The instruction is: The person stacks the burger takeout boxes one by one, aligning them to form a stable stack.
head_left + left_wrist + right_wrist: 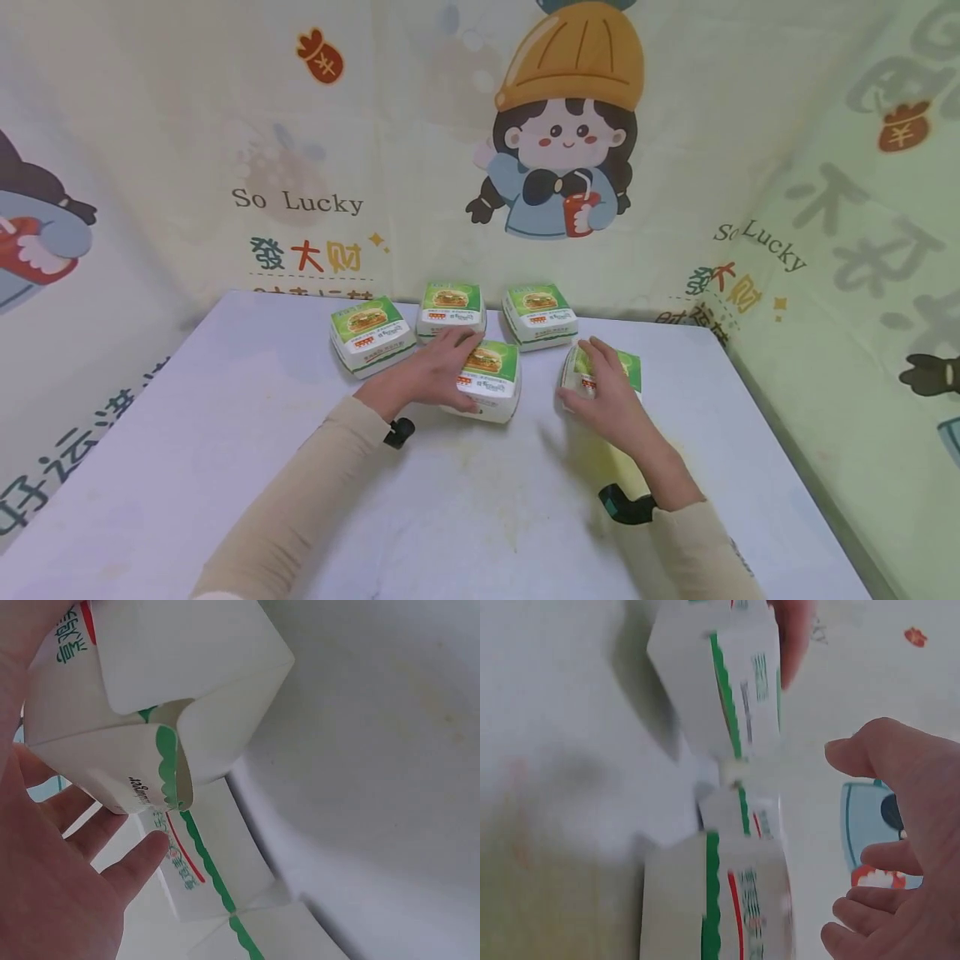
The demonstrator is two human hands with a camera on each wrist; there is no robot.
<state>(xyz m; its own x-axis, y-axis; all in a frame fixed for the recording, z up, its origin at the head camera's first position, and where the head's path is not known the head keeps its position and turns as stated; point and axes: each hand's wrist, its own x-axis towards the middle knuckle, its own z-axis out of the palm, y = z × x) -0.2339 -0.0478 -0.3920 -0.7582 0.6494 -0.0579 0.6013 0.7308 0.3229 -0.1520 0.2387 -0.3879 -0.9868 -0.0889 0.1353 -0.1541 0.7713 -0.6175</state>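
Observation:
Five white burger boxes with green printed lids stand on the white table point(225, 433). My left hand point(435, 371) lies on the middle front box point(491, 379), fingers stretched over its lid. The left wrist view shows that box point(172, 697) close against my palm, with my left hand point(82, 855) holding its fingers straight. My right hand point(600, 387) rests over the right front box point(626, 371). In the blurred right wrist view that box point(712, 900) sits just beside my right hand point(870, 847), whose fingers curl loosely with a small gap to it.
Three more boxes line the back: the left box point(369, 333), the centre box point(450, 308) and the right box point(538, 315). A cartoon-printed cloth point(300, 167) hangs behind and on both sides. The table edge point(750, 375) runs close on the right.

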